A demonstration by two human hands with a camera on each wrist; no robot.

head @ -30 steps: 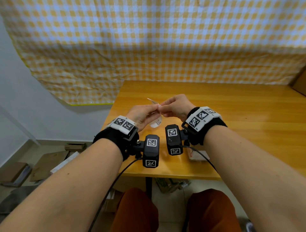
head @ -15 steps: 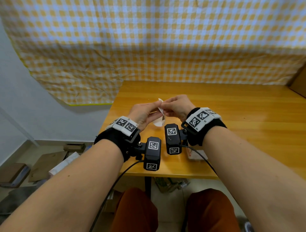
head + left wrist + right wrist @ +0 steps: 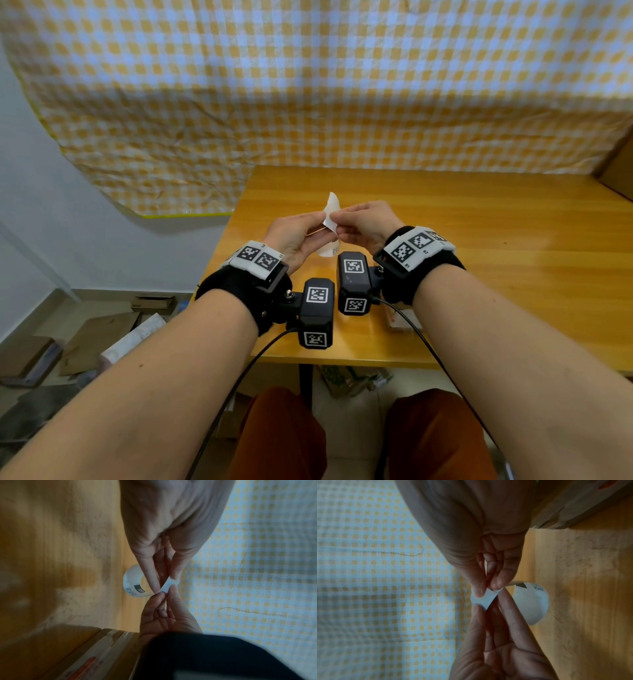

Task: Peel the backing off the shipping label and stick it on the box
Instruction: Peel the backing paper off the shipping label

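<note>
A white shipping label point(image 3: 331, 211) is held up over the wooden table point(image 3: 496, 240), between both hands. My left hand point(image 3: 317, 222) and right hand point(image 3: 342, 221) each pinch its top corner with thumb and forefinger, fingertips almost touching. A plain white flap stands up above the pinch. The printed part point(image 3: 133, 586) curls down below the fingers point(image 3: 533, 601). Which hand has the backing I cannot tell. The wrist views show the left hand point(image 3: 164, 586) pinching and the right hand point(image 3: 488, 589) pinching the white corner point(image 3: 481, 599). The cardboard box point(image 3: 96, 655) with tape and red print lies near the table's front edge point(image 3: 573, 507).
In the head view the box point(image 3: 399, 322) is mostly hidden under my right wrist. Another brown box point(image 3: 616, 171) sits at the far right. A yellow checked cloth point(image 3: 308, 85) hangs behind the table. Cardboard scraps point(image 3: 96, 335) lie on the floor at the left.
The white flap, which pointed back and left a second ago, now stands upright above the fingertips. Both hands stay close together in about the same place.
</note>
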